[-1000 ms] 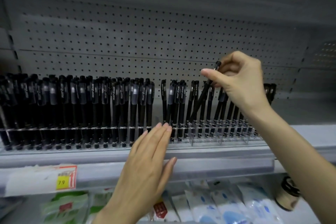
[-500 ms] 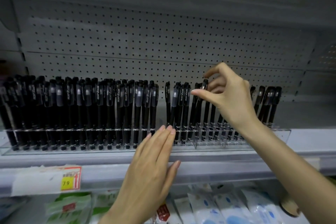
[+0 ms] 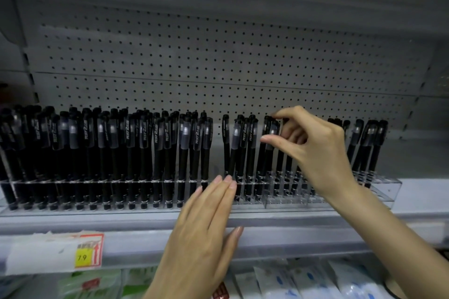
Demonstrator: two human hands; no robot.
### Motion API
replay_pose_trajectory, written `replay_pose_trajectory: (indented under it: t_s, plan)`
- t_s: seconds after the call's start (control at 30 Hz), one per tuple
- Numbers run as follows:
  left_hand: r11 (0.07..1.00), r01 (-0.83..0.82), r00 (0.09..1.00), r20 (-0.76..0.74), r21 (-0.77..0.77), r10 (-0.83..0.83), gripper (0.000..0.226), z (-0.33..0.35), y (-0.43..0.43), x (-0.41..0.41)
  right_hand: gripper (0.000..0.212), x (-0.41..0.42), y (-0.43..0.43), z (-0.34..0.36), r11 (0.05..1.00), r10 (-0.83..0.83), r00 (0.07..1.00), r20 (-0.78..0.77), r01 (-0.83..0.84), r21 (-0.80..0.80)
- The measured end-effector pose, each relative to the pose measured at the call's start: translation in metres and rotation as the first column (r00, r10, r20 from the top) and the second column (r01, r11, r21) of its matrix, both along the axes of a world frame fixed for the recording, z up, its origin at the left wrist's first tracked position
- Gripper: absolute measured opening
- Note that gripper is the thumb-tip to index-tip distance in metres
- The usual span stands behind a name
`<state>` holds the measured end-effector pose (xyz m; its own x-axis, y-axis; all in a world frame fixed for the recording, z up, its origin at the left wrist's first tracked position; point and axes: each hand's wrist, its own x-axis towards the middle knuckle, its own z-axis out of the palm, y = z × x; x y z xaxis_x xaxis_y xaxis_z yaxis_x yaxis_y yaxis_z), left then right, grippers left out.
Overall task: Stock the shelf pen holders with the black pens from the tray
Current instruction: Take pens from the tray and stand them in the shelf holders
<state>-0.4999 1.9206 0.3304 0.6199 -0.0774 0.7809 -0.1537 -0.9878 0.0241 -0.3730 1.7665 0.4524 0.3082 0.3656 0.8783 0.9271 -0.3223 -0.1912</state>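
Note:
Several black pens (image 3: 109,148) stand upright in a clear acrylic pen holder (image 3: 379,192) that runs along the shelf. The left stretch is packed full, while the right stretch has empty slots. My right hand (image 3: 313,150) pinches one black pen (image 3: 273,126) near its cap, index fingertip on the cap's top and thumb in front. That pen stands upright with its lower end down in the holder. My left hand (image 3: 204,233) lies flat with straight fingers, its fingertips touching the holder's front. The tray is out of view.
A grey pegboard wall (image 3: 218,60) backs the shelf and another shelf overhangs it. The shelf's front rail (image 3: 145,245) carries a yellow and red price label (image 3: 83,253). Packaged goods (image 3: 303,281) lie on the shelf below.
My right hand has lowered the tilted pen and set it upright into a slot. The left hand has stayed flat against the holder's front.

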Motion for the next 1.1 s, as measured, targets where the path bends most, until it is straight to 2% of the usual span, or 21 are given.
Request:
replay_pose_trajectory:
  t_s: [0.1, 0.33, 0.47, 0.57, 0.67, 0.8, 0.9, 0.97, 1.0, 1.1]
  plan:
    - [0.999, 0.022, 0.999, -0.023, -0.032, -0.023, 0.054, 0.003, -0.001, -0.003, 0.038, -0.004, -0.005, -0.001, 1.000, 0.016, 1.000, -0.006, -0.016, 0.005]
    - [0.968, 0.079, 0.997, 0.007, -0.238, -0.079, 0.055, 0.012, -0.008, -0.028, 0.036, -0.037, -0.011, -0.025, 0.995, 0.096, 0.995, 0.021, -0.096, -0.027]
    - [0.934, 0.026, 1.000, 0.010, -0.356, -0.023, 0.053, -0.010, -0.013, -0.055, 0.034, -0.068, 0.000, -0.079, 0.971, 0.216, 0.971, -0.100, -0.225, -0.082]
    - [0.892, -0.022, 0.999, 0.012, -0.452, 0.031, 0.049, -0.041, -0.016, -0.080, 0.034, -0.092, 0.011, -0.139, 0.949, 0.243, 0.956, -0.162, -0.269, -0.166]
    - [0.859, -0.079, 0.996, -0.002, -0.506, 0.091, 0.044, -0.073, -0.017, -0.106, 0.033, -0.114, 0.017, -0.190, 0.931, 0.265, 0.906, -0.330, -0.330, -0.157]
    - [0.820, -0.186, 0.982, -0.131, -0.541, 0.136, 0.040, -0.121, -0.013, -0.140, 0.034, -0.145, 0.021, -0.244, 0.895, 0.231, 0.842, -0.488, -0.380, -0.232]
    - [0.754, -0.302, 0.943, -0.297, -0.583, 0.148, 0.044, -0.160, -0.007, -0.166, 0.038, -0.163, 0.020, -0.289, 0.867, 0.102, 0.785, -0.611, -0.371, -0.332]
    - [0.687, -0.394, 0.900, -0.406, -0.611, 0.155, 0.053, -0.175, -0.003, -0.176, 0.043, -0.171, 0.020, -0.315, 0.828, 0.007, 0.771, -0.637, -0.362, -0.428]
    - [0.678, -0.426, 0.880, -0.450, -0.599, 0.155, 0.057, -0.180, -0.003, -0.179, 0.047, -0.173, 0.019, -0.325, 0.818, -0.021, 0.766, -0.642, -0.356, -0.451]
    - [0.721, -0.459, 0.841, -0.515, -0.519, 0.165, 0.064, -0.184, -0.004, -0.180, 0.066, -0.172, 0.017, -0.340, 0.785, -0.070, 0.666, -0.742, -0.422, -0.453]
